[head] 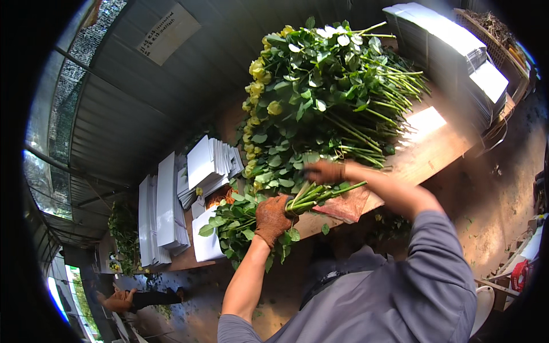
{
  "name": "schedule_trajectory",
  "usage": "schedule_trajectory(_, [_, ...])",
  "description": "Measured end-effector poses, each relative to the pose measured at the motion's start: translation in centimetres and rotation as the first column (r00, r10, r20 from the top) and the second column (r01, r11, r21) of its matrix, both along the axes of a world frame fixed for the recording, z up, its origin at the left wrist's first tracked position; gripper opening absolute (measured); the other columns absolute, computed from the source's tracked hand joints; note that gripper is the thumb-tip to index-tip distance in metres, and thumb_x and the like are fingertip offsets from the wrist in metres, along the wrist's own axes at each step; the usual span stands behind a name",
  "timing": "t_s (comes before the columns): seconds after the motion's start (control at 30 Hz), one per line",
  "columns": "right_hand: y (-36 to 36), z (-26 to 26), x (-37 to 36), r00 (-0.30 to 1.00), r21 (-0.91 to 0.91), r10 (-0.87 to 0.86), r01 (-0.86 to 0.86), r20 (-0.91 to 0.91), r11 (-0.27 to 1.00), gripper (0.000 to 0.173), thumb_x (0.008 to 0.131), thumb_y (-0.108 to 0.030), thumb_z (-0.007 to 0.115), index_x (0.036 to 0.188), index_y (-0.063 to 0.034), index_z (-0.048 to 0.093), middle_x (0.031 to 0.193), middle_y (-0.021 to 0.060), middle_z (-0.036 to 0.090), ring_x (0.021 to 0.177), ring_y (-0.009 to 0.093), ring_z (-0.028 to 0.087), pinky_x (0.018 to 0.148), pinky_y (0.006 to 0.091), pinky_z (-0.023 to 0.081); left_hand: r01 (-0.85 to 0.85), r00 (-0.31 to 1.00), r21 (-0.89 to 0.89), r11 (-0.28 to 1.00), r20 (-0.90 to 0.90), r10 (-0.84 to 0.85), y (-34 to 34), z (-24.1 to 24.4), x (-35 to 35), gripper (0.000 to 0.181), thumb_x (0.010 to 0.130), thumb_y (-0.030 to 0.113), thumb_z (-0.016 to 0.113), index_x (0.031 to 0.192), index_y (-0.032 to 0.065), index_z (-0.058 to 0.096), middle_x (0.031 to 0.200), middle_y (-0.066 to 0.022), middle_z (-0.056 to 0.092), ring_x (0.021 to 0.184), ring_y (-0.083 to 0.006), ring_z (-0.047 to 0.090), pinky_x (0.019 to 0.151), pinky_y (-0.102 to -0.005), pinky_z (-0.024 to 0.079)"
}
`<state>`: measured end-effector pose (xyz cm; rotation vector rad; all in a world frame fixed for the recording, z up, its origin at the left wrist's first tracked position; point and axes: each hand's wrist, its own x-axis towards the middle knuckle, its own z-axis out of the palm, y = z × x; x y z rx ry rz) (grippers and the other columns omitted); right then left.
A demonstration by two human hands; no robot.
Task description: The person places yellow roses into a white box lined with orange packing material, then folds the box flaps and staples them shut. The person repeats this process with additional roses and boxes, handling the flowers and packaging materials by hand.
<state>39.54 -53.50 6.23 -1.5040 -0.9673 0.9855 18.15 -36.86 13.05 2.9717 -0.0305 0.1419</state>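
Observation:
My left hand (273, 218), in an orange-brown work glove, grips a bunch of roses (240, 223) around its green stems. The cut ends of that bunch point right, and its leaves hang over the table's front edge. A thin tie seems to loop around the stems by my thumb. My right hand (324, 172), also gloved and blurred by motion, is just above those stems, at the near edge of a large pile of yellow roses (317, 85). Whether its fingers hold anything does not show. The pile's blooms face left and its stems right.
Stacks of white cardboard sheets (169, 201) stand left on the wooden table (441, 145), beside orange ties (221, 197). A tall bundle of flat cardboard (446, 47) and a crate (480, 25) are at the right. A reddish pad (345, 208) lies at the front edge. Another person (124, 299) is far left.

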Motion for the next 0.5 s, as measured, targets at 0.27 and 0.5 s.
schedule_trajectory(0.27, [-2.7,-2.7,-20.2,0.729,-0.12,-0.622,0.617,-0.287,0.778,0.036,0.099,-0.025,0.059,0.125,-0.0009,0.054,0.095,0.0107,0.064,0.079,0.02,0.061,0.078,0.034,0.051,-0.09,0.987,0.105,0.99,-0.125,0.103,-1.4,-5.3,1.5,0.041,0.069,0.028,0.079,0.104,0.0143,0.064,0.096,-0.0088,0.071,0.096,-0.0315,0.066,0.081,-0.0459,0.049])
schedule_trajectory(0.5, [-6.6,5.8,-22.3,0.866,0.102,-0.496,0.5,-0.063,0.86,0.026,0.097,-0.014,0.053,0.121,-0.0041,0.059,0.083,0.0141,0.064,0.074,0.026,0.065,0.072,0.0376,0.052,-0.115,0.967,0.166,0.979,-0.208,0.149,-1.9,-6.7,3.5,0.042,0.071,0.032,0.08,0.105,0.0136,0.063,0.097,-0.0091,0.071,0.094,-0.0324,0.067,0.082,-0.0472,0.049])
